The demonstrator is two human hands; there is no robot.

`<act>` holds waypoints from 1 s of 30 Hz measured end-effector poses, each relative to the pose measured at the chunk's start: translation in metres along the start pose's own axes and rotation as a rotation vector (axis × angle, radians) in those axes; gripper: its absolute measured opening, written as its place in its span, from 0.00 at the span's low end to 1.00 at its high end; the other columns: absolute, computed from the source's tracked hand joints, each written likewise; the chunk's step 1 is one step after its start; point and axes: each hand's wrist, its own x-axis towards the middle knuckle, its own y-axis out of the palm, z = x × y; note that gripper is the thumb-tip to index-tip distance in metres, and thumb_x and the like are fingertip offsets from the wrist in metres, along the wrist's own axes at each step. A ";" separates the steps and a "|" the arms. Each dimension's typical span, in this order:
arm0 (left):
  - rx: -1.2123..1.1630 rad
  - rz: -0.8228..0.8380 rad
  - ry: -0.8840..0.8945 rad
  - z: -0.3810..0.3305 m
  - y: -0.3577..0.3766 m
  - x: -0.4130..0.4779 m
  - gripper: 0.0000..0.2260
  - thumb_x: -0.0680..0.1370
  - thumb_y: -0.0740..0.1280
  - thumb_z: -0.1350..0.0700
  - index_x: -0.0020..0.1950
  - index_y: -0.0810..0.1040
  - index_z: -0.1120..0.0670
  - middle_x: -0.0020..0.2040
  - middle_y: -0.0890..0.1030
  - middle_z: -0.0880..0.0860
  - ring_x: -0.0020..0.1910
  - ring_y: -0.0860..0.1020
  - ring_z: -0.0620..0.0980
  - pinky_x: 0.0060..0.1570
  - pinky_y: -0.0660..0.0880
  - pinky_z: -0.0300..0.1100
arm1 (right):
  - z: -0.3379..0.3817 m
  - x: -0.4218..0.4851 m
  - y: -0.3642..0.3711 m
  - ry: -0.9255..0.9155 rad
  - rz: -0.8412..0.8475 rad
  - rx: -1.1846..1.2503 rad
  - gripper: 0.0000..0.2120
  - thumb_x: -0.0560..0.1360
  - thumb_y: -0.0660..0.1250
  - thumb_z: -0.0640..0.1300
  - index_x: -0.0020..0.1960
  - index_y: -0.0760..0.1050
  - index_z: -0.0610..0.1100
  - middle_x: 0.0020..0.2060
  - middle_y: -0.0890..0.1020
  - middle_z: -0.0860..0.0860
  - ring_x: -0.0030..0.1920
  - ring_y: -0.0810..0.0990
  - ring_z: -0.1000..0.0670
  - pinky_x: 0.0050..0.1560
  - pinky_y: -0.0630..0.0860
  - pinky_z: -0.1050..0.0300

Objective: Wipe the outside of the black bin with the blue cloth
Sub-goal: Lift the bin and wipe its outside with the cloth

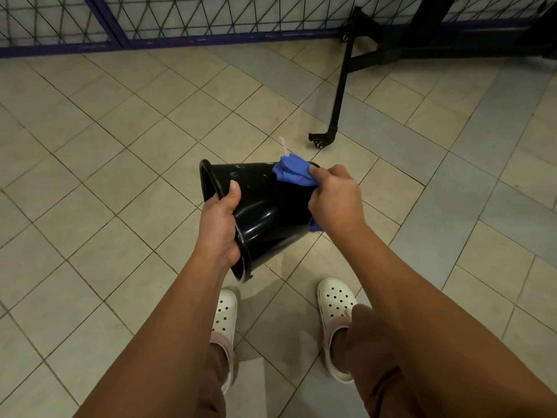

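Beige floor tiles (90,146) run out to a wire fence (180,16) at 12 o'clock, with a black wheeled frame (340,95) at 1 o'clock. Held up at the centre, above white clogs (336,300) at 6 o'clock, the bin (271,212) lies on its side, mouth toward 9 o'clock, base toward 3. The left hand (218,224) grips its rim, thumb on the outer wall, while the right hand (334,197) is curled round the bunched cloth (294,175), pressing it on the wall near the base.

No readable text, labels or numbers anywhere.
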 end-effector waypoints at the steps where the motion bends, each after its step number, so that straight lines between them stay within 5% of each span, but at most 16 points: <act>1: -0.011 0.001 0.000 -0.001 0.000 0.000 0.15 0.81 0.64 0.49 0.65 0.77 0.54 0.57 0.84 0.56 0.55 0.83 0.58 0.52 0.81 0.56 | -0.004 0.002 0.000 -0.025 -0.097 0.064 0.20 0.71 0.60 0.31 0.60 0.78 0.42 0.50 0.77 0.40 0.44 0.79 0.38 0.45 0.76 0.53; 5: -0.049 -0.006 -0.007 -0.002 -0.002 0.002 0.14 0.81 0.64 0.50 0.64 0.77 0.53 0.58 0.83 0.56 0.56 0.82 0.58 0.54 0.80 0.57 | -0.014 0.009 -0.007 0.005 -0.282 0.282 0.18 0.71 0.59 0.29 0.56 0.79 0.40 0.50 0.80 0.42 0.49 0.79 0.45 0.53 0.74 0.61; 9: -0.084 -0.027 -0.020 -0.003 -0.006 0.003 0.13 0.81 0.64 0.50 0.64 0.76 0.53 0.58 0.83 0.55 0.57 0.81 0.58 0.54 0.78 0.57 | -0.006 0.015 -0.023 0.278 -0.232 0.732 0.21 0.73 0.55 0.25 0.54 0.77 0.43 0.50 0.78 0.54 0.53 0.75 0.56 0.60 0.75 0.57; 14: -0.124 -0.019 -0.065 -0.004 -0.008 0.007 0.15 0.80 0.66 0.50 0.65 0.76 0.54 0.56 0.84 0.57 0.55 0.83 0.60 0.54 0.79 0.59 | 0.006 0.019 -0.034 0.463 -0.005 1.501 0.21 0.71 0.50 0.24 0.49 0.78 0.40 0.57 0.77 0.39 0.61 0.75 0.40 0.63 0.73 0.44; 17: -0.136 0.003 -0.093 -0.002 -0.007 0.009 0.16 0.80 0.66 0.50 0.64 0.76 0.56 0.56 0.84 0.60 0.54 0.83 0.62 0.56 0.79 0.61 | 0.007 0.015 -0.031 0.710 0.178 1.818 0.13 0.70 0.54 0.35 0.45 0.77 0.36 0.55 0.78 0.37 0.57 0.77 0.39 0.62 0.73 0.43; 20: -0.124 0.025 -0.107 0.000 -0.006 0.010 0.18 0.79 0.66 0.48 0.64 0.76 0.57 0.57 0.84 0.61 0.55 0.83 0.63 0.57 0.78 0.61 | 0.007 0.014 -0.025 0.769 0.192 1.626 0.08 0.71 0.63 0.44 0.38 0.74 0.40 0.42 0.79 0.43 0.44 0.79 0.45 0.46 0.78 0.53; 23: -0.102 0.026 -0.114 0.003 -0.006 0.010 0.20 0.78 0.67 0.46 0.66 0.76 0.55 0.57 0.84 0.60 0.55 0.83 0.63 0.59 0.76 0.64 | 0.009 0.016 -0.024 0.580 0.129 1.241 0.12 0.69 0.70 0.33 0.38 0.69 0.44 0.35 0.75 0.48 0.35 0.77 0.50 0.30 0.74 0.60; 28: -0.161 0.028 -0.134 0.001 -0.003 0.011 0.20 0.80 0.64 0.46 0.66 0.76 0.58 0.58 0.83 0.61 0.55 0.83 0.63 0.56 0.78 0.60 | 0.021 0.015 -0.039 0.373 0.316 1.462 0.16 0.67 0.69 0.27 0.45 0.72 0.45 0.43 0.77 0.46 0.38 0.80 0.48 0.34 0.78 0.56; 30: -0.155 0.033 -0.127 0.002 -0.005 0.012 0.19 0.80 0.64 0.46 0.65 0.76 0.57 0.58 0.83 0.61 0.55 0.83 0.63 0.57 0.78 0.60 | 0.016 0.016 -0.037 0.361 0.301 1.337 0.15 0.67 0.69 0.27 0.45 0.73 0.44 0.43 0.77 0.47 0.40 0.79 0.49 0.35 0.77 0.57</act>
